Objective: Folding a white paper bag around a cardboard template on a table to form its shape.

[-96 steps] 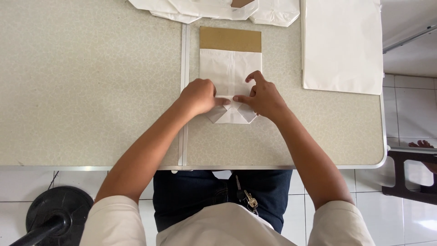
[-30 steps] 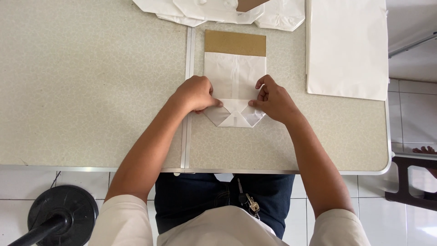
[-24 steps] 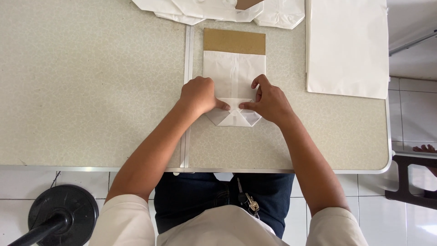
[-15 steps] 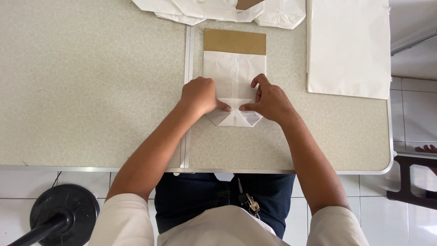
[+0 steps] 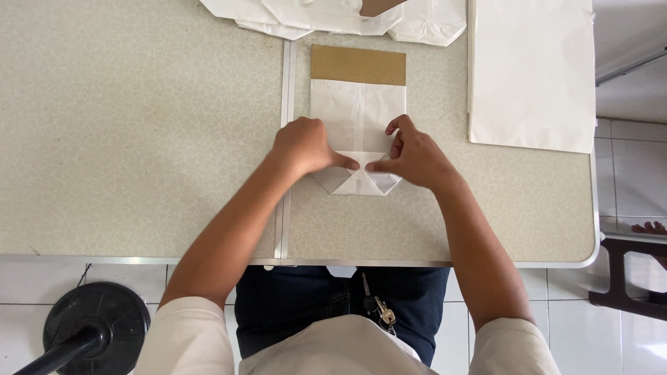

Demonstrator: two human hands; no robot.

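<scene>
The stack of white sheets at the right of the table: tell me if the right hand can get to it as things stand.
Probably yes. The right hand rests on the folded paper bag, and only bare table shows between it and the stack of white sheets. Nothing stands in the way.

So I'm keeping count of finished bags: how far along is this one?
Partway. The paper bag lies flat with its near end already folded into angled flaps, and brown card shows at its far end. The left hand and right hand press the fold with fingertips. Flat white sheets on the table remain unfolded.
</scene>
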